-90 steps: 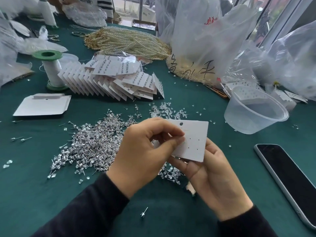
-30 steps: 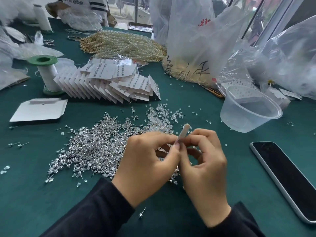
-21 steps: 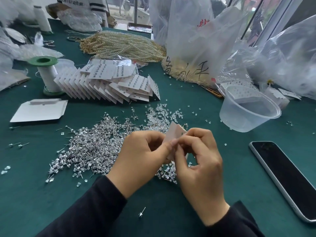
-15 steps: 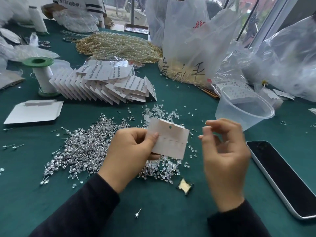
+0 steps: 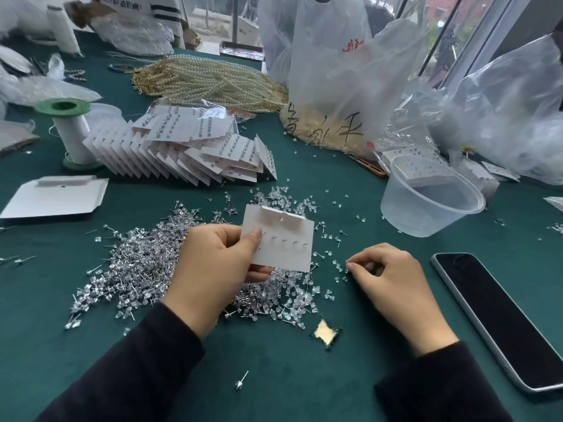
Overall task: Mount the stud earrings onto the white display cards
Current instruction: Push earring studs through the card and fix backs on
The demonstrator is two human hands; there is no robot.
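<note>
Left hand (image 5: 213, 269) grips the white display card (image 5: 283, 242) by its left edge. Thumb is on the facing side; the other fingers are behind the card and mostly hidden. Card is held off the table above the heap, tilted slightly clockwise. A row of four or so small bumps runs across its middle, too small to tell whether they are stud heads, posts or backs. One dark dot sits left of the row, and there is one hang hole at top centre.

Right hand (image 5: 393, 278) is low on the green cloth (image 5: 274, 376), right of the card and apart from it. Fingers curled, thumb and index tips together at the fringe of the clear earring backs (image 5: 292, 296). Can't tell if anything is pinched, as the fingertips cover that spot.

Stud earrings (image 5: 137, 269): big loose heap left of and under the left hand, partly hidden by hand and sleeve. One stray stud (image 5: 240, 380) lies near the bottom between the sleeves. Small gold scrap (image 5: 325, 333) just beside the backs.

Filled cards (image 5: 189, 153) are fanned in a stack behind the heap. Flat white folded card (image 5: 54, 197) at left, cut by the frame edge. Green-capped spool (image 5: 70, 129) beside the stack. Clear plastic tub (image 5: 432, 202) right of the card, contents unclear through the wall. Phone (image 5: 499, 324) face up, screen dark, one corner cut off at the right edge. Pearl strands (image 5: 213, 83) and plastic bags (image 5: 344, 71) at the back, bag contents blurred.
</note>
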